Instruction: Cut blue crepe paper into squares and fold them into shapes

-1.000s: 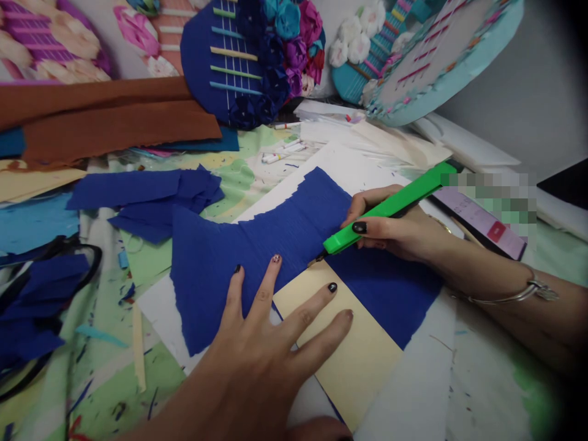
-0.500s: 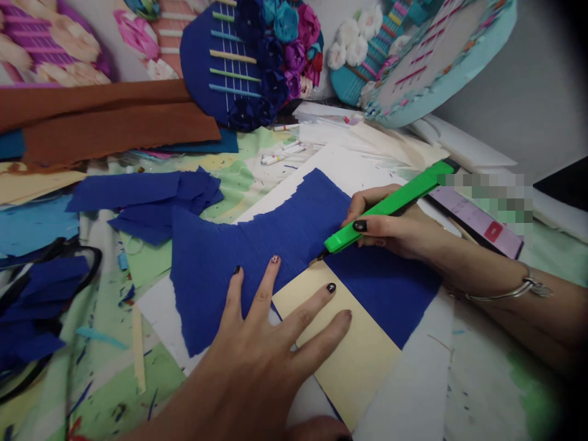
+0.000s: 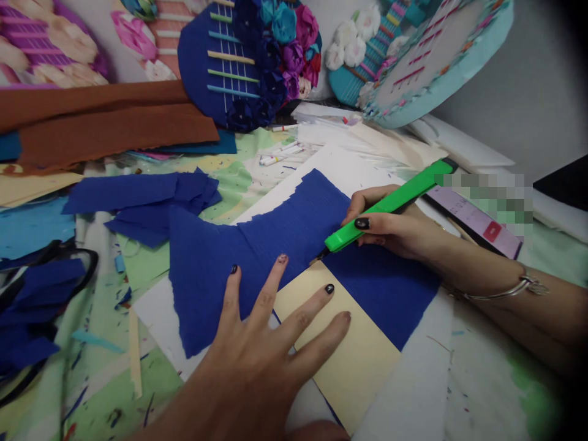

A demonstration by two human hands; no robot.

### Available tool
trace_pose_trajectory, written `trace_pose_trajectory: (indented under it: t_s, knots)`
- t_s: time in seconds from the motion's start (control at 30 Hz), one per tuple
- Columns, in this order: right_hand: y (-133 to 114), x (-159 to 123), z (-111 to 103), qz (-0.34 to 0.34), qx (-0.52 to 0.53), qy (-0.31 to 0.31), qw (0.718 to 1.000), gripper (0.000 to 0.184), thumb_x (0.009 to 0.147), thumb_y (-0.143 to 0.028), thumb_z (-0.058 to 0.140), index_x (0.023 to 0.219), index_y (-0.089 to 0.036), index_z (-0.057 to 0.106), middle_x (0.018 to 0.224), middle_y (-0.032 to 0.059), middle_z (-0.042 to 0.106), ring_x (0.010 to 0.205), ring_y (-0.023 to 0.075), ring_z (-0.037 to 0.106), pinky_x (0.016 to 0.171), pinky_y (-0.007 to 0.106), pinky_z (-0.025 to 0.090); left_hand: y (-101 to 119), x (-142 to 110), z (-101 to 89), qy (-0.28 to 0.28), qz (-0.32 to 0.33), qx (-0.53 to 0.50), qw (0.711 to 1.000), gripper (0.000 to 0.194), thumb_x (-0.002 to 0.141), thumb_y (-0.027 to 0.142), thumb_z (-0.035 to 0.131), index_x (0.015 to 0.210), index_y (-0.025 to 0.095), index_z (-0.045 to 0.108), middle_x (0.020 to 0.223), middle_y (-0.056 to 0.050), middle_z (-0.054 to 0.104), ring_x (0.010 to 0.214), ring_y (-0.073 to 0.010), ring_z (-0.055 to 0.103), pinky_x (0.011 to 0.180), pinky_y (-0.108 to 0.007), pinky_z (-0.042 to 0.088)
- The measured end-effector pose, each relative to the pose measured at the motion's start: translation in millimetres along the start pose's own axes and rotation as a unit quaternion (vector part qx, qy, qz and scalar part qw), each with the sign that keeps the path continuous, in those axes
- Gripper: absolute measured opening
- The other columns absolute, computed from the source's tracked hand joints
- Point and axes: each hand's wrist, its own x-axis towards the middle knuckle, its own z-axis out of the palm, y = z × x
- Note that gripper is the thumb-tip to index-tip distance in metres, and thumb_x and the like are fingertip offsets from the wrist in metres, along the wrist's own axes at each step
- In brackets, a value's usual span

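Note:
My right hand [image 3: 390,223] grips a green utility knife [image 3: 386,205], its blade pointing down and left. The blade tip meets the blue crepe paper [image 3: 294,220] at the top corner of a pale yellow card [image 3: 353,349]. My left hand [image 3: 271,343] lies flat with its fingers spread. Two of its fingers press on the blue paper and two on the card. Beneath both lies a white sheet [image 3: 408,386], partly covered. The blue paper has ragged edges on its upper and left sides.
Folded blue paper pieces [image 3: 138,199] and brown paper [image 3: 114,131] lie to the left. A phone [image 3: 478,220] rests beyond my right wrist. Decorated round boards [image 3: 197,61] stand at the back. White markers [image 3: 280,153] and paper scraps litter the green-patterned cloth [image 3: 156,361].
My left ring finger has shifted slightly to the right on the blue paper. The utility knife and my right hand have barely moved.

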Motion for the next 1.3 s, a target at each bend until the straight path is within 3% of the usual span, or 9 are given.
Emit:
trace_pose_trajectory:
  t_s: [0.1, 0.2, 0.53, 0.8, 1.3]
  knots:
    - [-0.1, -0.4, 0.5, 0.002, -0.006, 0.002, 1.0, 0.031, 0.066, -0.042, 0.077, 0.066, -0.017, 0.06, 0.056, -0.0006, 0.058, 0.04, 0.0047, 0.04, 0.036, 0.019, 0.029, -5.4, 0.2, 0.1, 0.004, 0.052, -0.006, 0.999, 0.069, 0.083, 0.066, 0.041, 0.142, 0.029, 0.036, 0.147, -0.004, 0.039, 0.137, -0.0389, 0.022, 0.104, -0.071, -0.007]
    - [0.1, -0.5, 0.4, 0.001, -0.011, 0.0, 1.0, 0.031, 0.066, -0.043, 0.076, 0.065, -0.017, 0.059, 0.056, -0.0005, 0.059, 0.04, 0.0049, 0.04, 0.036, 0.018, 0.029, -8.2, -0.2, 1.8, 0.005, 0.063, -0.013, 0.998, 0.07, 0.085, 0.065, 0.039, 0.142, 0.026, 0.035, 0.147, -0.008, 0.038, 0.135, -0.0318, 0.031, 0.109, -0.064, -0.006]
    - [-0.2, -0.5, -4.1, -0.041, -0.09, -0.028, 0.995, 0.02, 0.072, -0.033, 0.071, 0.072, -0.015, 0.063, 0.055, -0.0011, 0.06, 0.043, 0.0058, 0.047, 0.036, 0.015, 0.032, -0.8, -1.1, 1.4, -0.016, 0.025, -0.008, 1.0, 0.077, 0.078, 0.071, 0.045, 0.143, 0.029, 0.033, 0.151, -0.003, 0.032, 0.137, -0.0301, 0.027, 0.111, -0.057, -0.007]
    - [2.3, -0.2, -5.1, -0.021, -0.039, -0.008, 0.999, 0.021, 0.07, -0.032, 0.072, 0.07, -0.014, 0.062, 0.06, 0.0001, 0.061, 0.042, 0.0052, 0.045, 0.036, 0.016, 0.034, -5.2, -1.0, -0.4, -0.023, 0.053, -0.017, 0.998, 0.076, 0.082, 0.067, 0.043, 0.144, 0.027, 0.029, 0.151, -0.004, 0.03, 0.136, -0.0321, 0.028, 0.111, -0.06, -0.005]
    - [3.7, 0.2, -9.0, -0.025, -0.041, -0.009, 0.999, 0.023, 0.069, -0.037, 0.074, 0.07, -0.016, 0.064, 0.061, 0.001, 0.06, 0.044, 0.0056, 0.046, 0.037, 0.017, 0.034, 0.1, 0.2, -3.8, -0.043, 0.016, -0.026, 0.999, 0.081, 0.075, 0.067, 0.054, 0.143, 0.03, 0.032, 0.151, -0.002, 0.032, 0.138, -0.0301, 0.025, 0.11, -0.056, -0.014]
